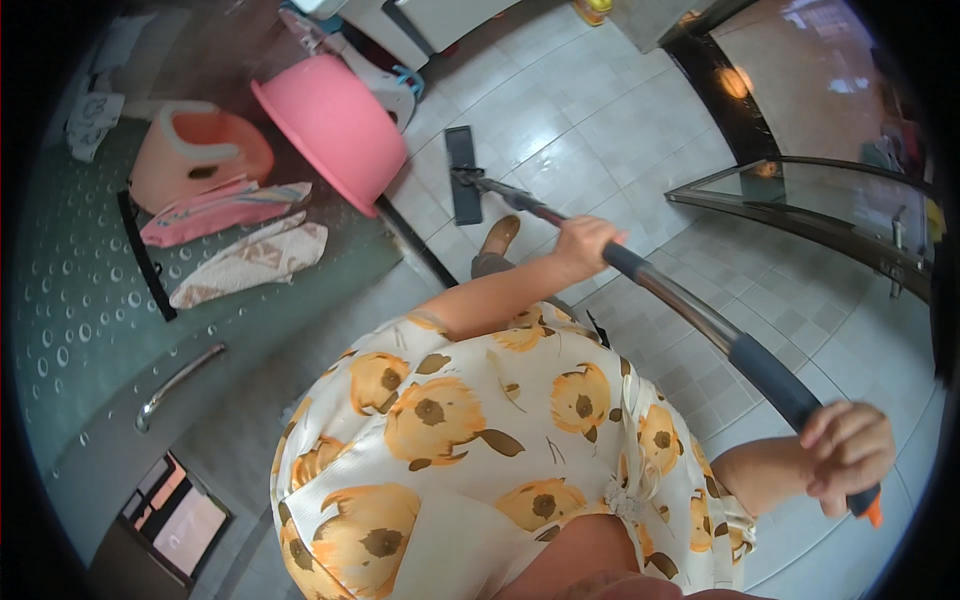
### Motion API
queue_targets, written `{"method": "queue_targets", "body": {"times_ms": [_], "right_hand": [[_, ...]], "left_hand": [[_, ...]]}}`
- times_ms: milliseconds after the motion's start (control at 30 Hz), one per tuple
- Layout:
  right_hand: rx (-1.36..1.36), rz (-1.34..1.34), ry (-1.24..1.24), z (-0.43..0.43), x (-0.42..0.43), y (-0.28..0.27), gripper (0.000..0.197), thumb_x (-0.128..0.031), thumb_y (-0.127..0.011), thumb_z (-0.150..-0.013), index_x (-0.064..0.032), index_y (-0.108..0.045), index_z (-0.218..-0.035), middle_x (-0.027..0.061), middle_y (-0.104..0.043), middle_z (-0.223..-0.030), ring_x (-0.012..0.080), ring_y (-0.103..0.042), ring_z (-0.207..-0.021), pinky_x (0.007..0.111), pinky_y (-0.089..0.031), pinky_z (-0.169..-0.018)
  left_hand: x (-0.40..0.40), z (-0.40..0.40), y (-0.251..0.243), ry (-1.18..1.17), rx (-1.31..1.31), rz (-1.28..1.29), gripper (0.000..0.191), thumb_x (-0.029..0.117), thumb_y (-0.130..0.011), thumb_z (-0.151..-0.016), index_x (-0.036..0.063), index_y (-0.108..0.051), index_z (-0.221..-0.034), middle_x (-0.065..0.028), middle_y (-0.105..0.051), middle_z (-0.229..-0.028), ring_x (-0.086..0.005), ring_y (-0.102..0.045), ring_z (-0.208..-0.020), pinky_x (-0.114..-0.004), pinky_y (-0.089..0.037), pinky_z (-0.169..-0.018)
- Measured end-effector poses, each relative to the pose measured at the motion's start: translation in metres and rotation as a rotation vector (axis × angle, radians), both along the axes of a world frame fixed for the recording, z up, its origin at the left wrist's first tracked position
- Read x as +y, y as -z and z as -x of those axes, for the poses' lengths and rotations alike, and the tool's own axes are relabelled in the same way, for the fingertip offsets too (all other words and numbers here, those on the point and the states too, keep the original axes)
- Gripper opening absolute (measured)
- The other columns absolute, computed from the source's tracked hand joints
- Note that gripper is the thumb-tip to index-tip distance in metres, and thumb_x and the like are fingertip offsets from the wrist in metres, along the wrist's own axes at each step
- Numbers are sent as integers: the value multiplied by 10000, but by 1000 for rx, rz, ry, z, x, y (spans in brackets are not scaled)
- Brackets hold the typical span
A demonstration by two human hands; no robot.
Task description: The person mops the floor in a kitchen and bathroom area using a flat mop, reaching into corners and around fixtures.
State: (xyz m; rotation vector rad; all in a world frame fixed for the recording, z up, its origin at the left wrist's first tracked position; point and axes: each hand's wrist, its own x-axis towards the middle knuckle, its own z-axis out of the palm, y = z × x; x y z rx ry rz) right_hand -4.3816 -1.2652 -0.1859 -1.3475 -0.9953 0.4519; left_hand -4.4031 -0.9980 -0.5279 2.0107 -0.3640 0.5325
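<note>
A flat mop with a metal pole (679, 304) slants across the view, its dark rectangular head (464, 175) flat on the tiled floor (555, 142). My left hand (587, 244), at the end of the arm on the picture's left, would be the lower one on the pole; its fingers wrap the shaft. Around the dark grip near the pole's orange-tipped end closes the other hand, my right hand (847, 454). Just below the mop head shows a brown shoe (501, 234).
A pink basin (337, 127) stands out left of the mop head. Towels (251, 262) hang on a black rail by a frosted glass panel (82, 300) with a metal handle (180, 386). At right is a dark-framed glass door (810, 225); a yellow container (592, 10) stands at the top.
</note>
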Motion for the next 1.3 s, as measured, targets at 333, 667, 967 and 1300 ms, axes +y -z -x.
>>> {"method": "queue_targets", "body": {"times_ms": [333,667,967,1300], "right_hand": [[-226,120,396,75,-66,-32,71,-163,-642,-696,-147,-576,-715,-100,-538,-505,44,-525,-458,190,-445,-622],[75,-46,646,61,54,39,48,-18,-627,-683,-18,-617,-636,57,-557,-528,172,-541,-481,354,-468,-667],[-56,241,640,160,23,-45,31,-82,-630,-705,-76,-615,-678,-5,-546,-530,130,-550,-519,326,-465,-690],[-159,203,1387,175,68,-23,198,-206,-605,-808,-47,-505,-743,47,-491,-595,165,-476,-569,426,-420,-718]], "left_hand": [[-95,-67,-25,519,56,-42,335,271,-608,-853,92,-519,-585,-98,-537,-550,-324,-564,-550,-425,-459,-527],[34,-68,18,382,125,-203,243,157,-638,-794,75,-539,-588,-108,-540,-547,-320,-555,-523,-409,-460,-528],[-68,-15,-10,634,36,29,265,188,-638,-803,87,-517,-591,-101,-534,-552,-315,-552,-531,-424,-448,-523],[-87,-112,-51,1213,287,-485,110,233,-675,-707,145,-680,-772,-95,-642,-727,-328,-626,-735,-444,-499,-663]]}}
